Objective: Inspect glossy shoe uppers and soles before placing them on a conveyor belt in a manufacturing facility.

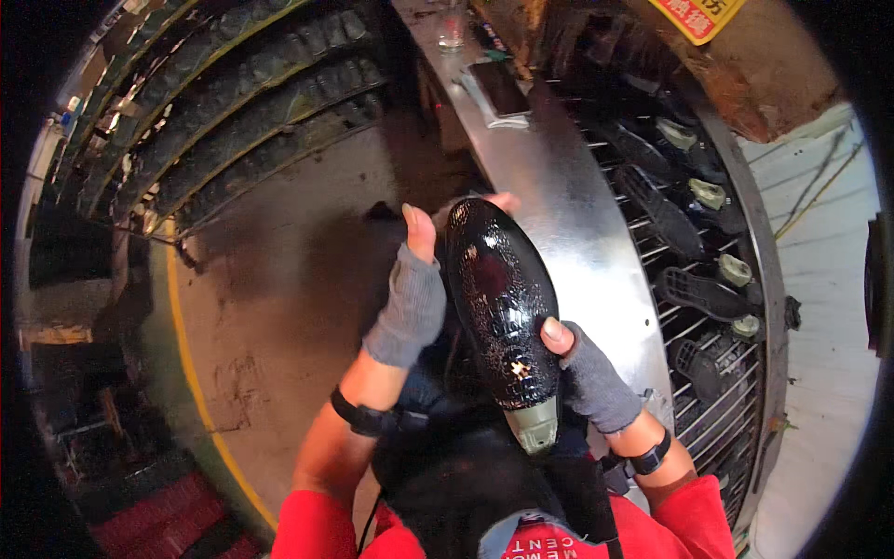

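Between my hands is a glossy black shoe on a last (503, 298), its rounded toe pointing away from me. The black surface looks wet and wrinkled, with a small pale patch near the close end. A grey-green end of the last (535, 427) sticks out toward my body. My right hand (591, 373), in a grey fingerless glove, grips the shoe's near right side with the thumb on its edge. On the other side my left hand (410, 289), gloved alike, has its thumb raised and apart. Its fingers pass behind the toe, mostly hidden, with fingertips showing beyond it.
A shiny metal worktop (587, 252) runs along my right, bearing a dark flat object (500, 90) and a glass jar (451, 33). Beyond it, a barred rack (712, 410) carries several black shoes with grey-green lasts. Tiered shelves (251, 102) of dark shoes stand far left.
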Demonstrator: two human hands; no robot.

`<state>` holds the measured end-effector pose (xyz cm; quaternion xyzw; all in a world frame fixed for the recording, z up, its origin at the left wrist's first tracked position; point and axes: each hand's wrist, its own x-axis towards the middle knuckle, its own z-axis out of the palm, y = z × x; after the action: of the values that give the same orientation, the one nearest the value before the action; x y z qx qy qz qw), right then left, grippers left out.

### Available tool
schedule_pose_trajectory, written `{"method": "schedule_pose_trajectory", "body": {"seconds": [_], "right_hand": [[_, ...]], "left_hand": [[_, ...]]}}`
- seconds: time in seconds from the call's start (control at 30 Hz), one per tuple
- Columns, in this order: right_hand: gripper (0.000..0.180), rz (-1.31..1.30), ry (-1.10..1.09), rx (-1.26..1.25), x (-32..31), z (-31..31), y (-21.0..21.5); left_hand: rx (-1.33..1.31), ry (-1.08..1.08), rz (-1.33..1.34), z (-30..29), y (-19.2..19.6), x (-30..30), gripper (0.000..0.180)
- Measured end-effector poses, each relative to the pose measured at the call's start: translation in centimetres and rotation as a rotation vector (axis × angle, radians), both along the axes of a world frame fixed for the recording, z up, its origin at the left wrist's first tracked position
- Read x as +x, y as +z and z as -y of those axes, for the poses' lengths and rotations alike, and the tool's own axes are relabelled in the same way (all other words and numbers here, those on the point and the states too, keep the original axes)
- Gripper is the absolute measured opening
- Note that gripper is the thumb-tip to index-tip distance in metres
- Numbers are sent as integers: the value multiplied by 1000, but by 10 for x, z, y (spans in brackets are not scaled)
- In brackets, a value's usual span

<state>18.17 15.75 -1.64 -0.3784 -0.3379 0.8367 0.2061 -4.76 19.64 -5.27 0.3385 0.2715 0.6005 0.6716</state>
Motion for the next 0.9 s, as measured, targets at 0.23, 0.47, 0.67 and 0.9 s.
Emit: {"method": "schedule_pose_trajectory", "body": {"seconds": [0.23,0.47,0.67,0.9], "right_hand": [[68,29,-281,-40,38,-5,-2],[68,-259,-270,-275,10,-3,-28],[67,-290,-188,-226,-33,3,-45],[67,-204,-158,-170,-31,5,-42]], "left_hand": [[103,292,-1128,-39,-58,7,52],[-18,12,94,-27,-5,-28,67],[21,26,-116,1,13,-33,74],[57,13,-185,6,13,-35,79]]}}
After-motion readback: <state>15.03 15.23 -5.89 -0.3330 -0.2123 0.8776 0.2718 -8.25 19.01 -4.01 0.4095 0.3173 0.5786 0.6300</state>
